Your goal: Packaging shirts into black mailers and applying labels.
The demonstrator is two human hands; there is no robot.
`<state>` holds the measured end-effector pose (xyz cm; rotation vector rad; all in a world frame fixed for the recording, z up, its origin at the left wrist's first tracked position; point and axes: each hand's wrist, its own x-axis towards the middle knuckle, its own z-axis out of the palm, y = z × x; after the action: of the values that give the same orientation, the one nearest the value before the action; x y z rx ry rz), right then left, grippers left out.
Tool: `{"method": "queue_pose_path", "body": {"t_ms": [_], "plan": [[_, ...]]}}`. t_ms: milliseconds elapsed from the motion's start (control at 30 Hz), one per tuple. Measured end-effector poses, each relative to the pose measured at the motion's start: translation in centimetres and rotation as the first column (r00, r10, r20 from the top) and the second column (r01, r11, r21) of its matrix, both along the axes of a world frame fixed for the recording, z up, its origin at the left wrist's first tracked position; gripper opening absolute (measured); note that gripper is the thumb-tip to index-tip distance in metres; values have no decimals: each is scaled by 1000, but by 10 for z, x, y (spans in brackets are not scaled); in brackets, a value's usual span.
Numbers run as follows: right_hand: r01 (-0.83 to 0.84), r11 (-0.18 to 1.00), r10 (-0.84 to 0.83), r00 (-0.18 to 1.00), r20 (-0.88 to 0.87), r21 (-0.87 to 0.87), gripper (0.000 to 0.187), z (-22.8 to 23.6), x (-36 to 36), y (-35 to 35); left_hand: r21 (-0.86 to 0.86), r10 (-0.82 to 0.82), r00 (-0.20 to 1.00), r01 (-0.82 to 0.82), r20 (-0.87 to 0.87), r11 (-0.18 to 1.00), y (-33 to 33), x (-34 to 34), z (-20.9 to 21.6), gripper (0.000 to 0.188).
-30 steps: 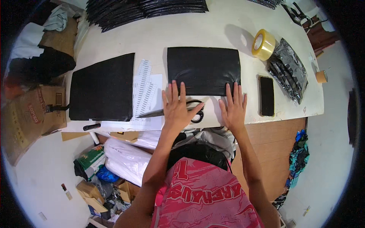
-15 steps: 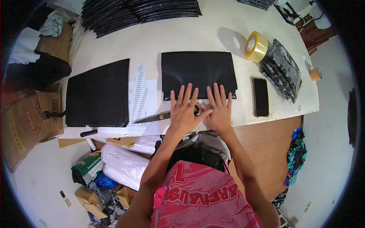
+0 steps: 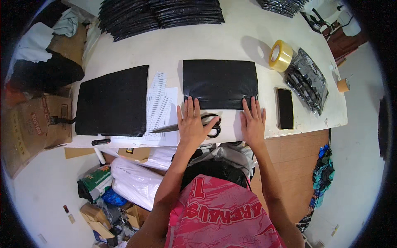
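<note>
A flat black plastic pouch [image 3: 220, 80] lies on the white table in front of me. My left hand [image 3: 192, 124] rests with fingers spread, its fingertips on the pouch's near left edge. Close to the near right corner, my right hand [image 3: 253, 124] lies flat with its fingertips on the pouch. Beneath and beside my left hand are scissors [image 3: 165, 128], blades pointing left and black handles to the right of the thumb. Further left lies a larger black sheet [image 3: 111, 101], next to printed paper strips [image 3: 157, 97] on white paper.
Stacked black packages [image 3: 161, 16] fill the far left of the table [image 3: 231, 41]. On the right are a tape roll [image 3: 281, 56], a clear-and-black plastic pack [image 3: 307, 80] and a phone [image 3: 285, 108]. A black marker [image 3: 101, 141] lies by the near edge. A cardboard box [image 3: 37, 120] stands at left.
My hands have spread apart, the right one moving rightward. The pouch's near edge, uneven and layered before, now looks straight and even. The scissors' handles are more exposed.
</note>
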<state>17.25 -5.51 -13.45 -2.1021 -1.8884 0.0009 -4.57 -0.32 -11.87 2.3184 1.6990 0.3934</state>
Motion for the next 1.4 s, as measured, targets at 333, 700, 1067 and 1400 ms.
{"method": "queue_pose_path", "body": {"t_ms": [333, 700, 1067, 1400], "plan": [[-4, 998, 2, 999, 42, 55, 57, -7, 7, 44, -26, 22, 997, -20, 76, 999, 36, 5, -10, 96], [-488, 841, 538, 714, -448, 234, 36, 39, -65, 2, 179, 237, 898, -319, 370, 931, 18, -96, -3, 40], [-557, 828, 522, 722, -454, 67, 42, 33, -86, 8, -199, 539, 831, -509, 136, 837, 30, -114, 12, 45], [-484, 872, 387, 774, -501, -75, 46, 46, -51, -16, -251, 545, 827, -504, 138, 827, 37, -115, 0, 36]]}}
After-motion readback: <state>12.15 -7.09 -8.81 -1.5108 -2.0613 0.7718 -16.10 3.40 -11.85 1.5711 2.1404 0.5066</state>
